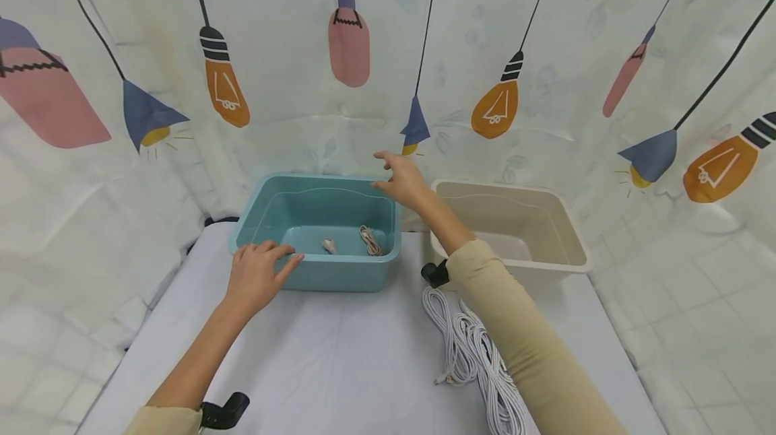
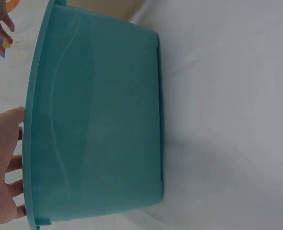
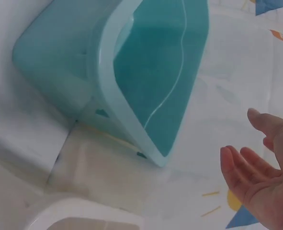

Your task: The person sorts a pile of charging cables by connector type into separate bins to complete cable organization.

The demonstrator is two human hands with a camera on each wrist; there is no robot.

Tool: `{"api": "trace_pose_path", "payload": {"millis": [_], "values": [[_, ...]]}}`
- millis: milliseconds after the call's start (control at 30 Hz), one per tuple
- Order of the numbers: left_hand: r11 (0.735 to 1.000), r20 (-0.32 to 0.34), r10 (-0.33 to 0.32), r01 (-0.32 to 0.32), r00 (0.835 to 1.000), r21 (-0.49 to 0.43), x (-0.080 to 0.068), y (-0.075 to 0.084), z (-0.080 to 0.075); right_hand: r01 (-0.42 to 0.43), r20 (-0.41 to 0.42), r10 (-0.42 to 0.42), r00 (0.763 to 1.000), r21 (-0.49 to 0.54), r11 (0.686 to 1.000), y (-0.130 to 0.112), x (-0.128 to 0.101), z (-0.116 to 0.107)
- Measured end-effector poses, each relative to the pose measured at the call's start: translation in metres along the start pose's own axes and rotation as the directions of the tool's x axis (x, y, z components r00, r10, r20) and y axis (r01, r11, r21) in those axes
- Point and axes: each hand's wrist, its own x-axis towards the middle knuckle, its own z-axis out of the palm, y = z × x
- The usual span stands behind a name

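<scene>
My left hand (image 1: pixel 256 275) rests on the near rim of a teal plastic bin (image 1: pixel 341 275), its fingers reaching over the edge and holding nothing loose. In the left wrist view the fingers and thumb of that hand (image 2: pixel 2 163) meet the rim. My right hand (image 1: pixel 402 180) is raised in the air above the bin's far right corner, fingers spread and slightly bent, with nothing in them. Inside the bin lie a small bundled cable (image 1: pixel 370 240) and a small pale object (image 1: pixel 329 246), too small to identify. The right wrist view shows my right hand (image 3: pixel 261 172) apart from the bin.
A beige bin (image 1: pixel 572 265) stands to the right of the teal one, partly behind my right arm. Bundled white cables (image 1: pixel 463 347) lie on the white-covered table (image 1: pixel 339 367) in front of it. A curtain (image 1: pixel 285 78) printed with lamps hangs behind.
</scene>
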Motion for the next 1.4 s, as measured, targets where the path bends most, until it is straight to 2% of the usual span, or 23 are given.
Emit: {"api": "trace_pose_path", "payload": {"millis": [267,467,733,1033,1400], "values": [[1.0,0.003,-0.017,0.018,1.0,-0.022,0.002,0.004,0.001,0.051,-0.044,-0.052,0.998,-0.015,0.999,0.014,-0.02,-0.008],[1.0,-0.001,-0.01,0.01,1.0,-0.009,0.008,0.01,0.004,0.054,-0.083,-0.051,0.995,0.028,0.998,0.022,-0.039,-0.015],[1.0,-0.009,0.016,-0.016,1.0,0.005,0.019,0.023,0.008,0.021,-0.105,-0.013,0.994,0.081,0.996,0.037,-0.063,-0.023],[0.999,0.028,0.025,-0.026,0.999,0.043,0.03,0.036,0.015,-0.011,-0.128,0.028,0.991,0.136,0.991,0.055,-0.094,-0.026],[0.996,0.014,0.066,-0.067,0.998,0.06,0.039,0.059,0.021,0.043,-0.212,-0.014,0.977,0.131,0.99,0.069,-0.143,-0.023]]}}
